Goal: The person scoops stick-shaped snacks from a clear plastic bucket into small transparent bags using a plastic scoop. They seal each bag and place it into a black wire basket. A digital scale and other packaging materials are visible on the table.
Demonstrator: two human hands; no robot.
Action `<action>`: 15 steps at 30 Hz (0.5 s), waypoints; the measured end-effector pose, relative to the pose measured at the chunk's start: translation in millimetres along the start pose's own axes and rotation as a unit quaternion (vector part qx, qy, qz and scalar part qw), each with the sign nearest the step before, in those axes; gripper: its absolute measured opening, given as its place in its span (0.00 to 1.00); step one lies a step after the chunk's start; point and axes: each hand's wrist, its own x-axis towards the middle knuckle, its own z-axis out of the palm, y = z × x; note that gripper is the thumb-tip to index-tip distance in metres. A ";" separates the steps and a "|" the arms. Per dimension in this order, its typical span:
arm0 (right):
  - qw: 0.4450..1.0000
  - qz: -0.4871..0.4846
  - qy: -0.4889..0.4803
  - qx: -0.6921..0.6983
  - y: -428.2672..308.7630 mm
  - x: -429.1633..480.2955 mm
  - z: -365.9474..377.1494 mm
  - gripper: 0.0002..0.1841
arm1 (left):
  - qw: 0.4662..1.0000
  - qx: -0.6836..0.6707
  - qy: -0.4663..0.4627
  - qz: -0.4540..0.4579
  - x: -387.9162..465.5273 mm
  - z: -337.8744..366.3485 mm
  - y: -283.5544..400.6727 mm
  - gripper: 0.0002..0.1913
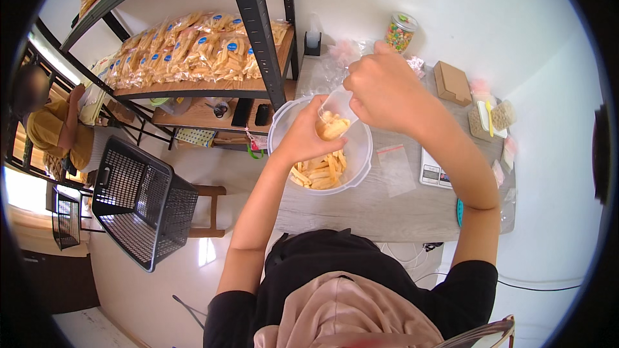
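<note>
A translucent plastic scoop or cup (pixel 338 101) is tilted over a round clear plastic tub (pixel 359 154). My right hand (pixel 379 89) grips its upper end from above. At its lower end, my left hand (pixel 307 133) curls around pale yellow snack sticks (pixel 334 126), which show between thumb and fingers. Whether a thin bag also lies in that palm is hidden. More snack sticks (pixel 321 171) cover part of the tub's bottom. Just right of the tub, a clear zip bag (pixel 397 169) with a red seal line lies flat on the grey wood-grain table (pixel 338 217).
A white digital scale (pixel 433 171) sits under my right forearm. Behind it are a cardboard box (pixel 452 83), a candy jar (pixel 401 31) and tubs with a yellow spoon (pixel 490 118). Left stand a shelf of bagged snacks (pixel 193 53), a black crate (pixel 145 203) and another person (pixel 60 128).
</note>
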 end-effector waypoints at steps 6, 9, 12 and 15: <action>0.986 0.100 0.113 -0.073 9.3 -6.7 -20.3 0.04 | 0.978 -0.203 0.033 0.032 -3.6 -7.4 -34.0 0.34; 0.986 0.136 0.081 -0.050 16.2 -7.5 -3.3 0.05 | 0.936 -0.341 0.042 0.079 -11.4 -17.1 -48.4 0.33; 0.989 0.134 -0.048 -0.025 9.6 -3.0 41.9 0.05 | 0.900 -0.422 0.047 0.100 -15.7 -26.0 -53.0 0.33; 0.988 0.084 -0.124 -0.033 -7.9 7.1 98.3 0.06 | 0.927 -0.354 0.024 0.120 -17.1 -34.1 -48.7 0.33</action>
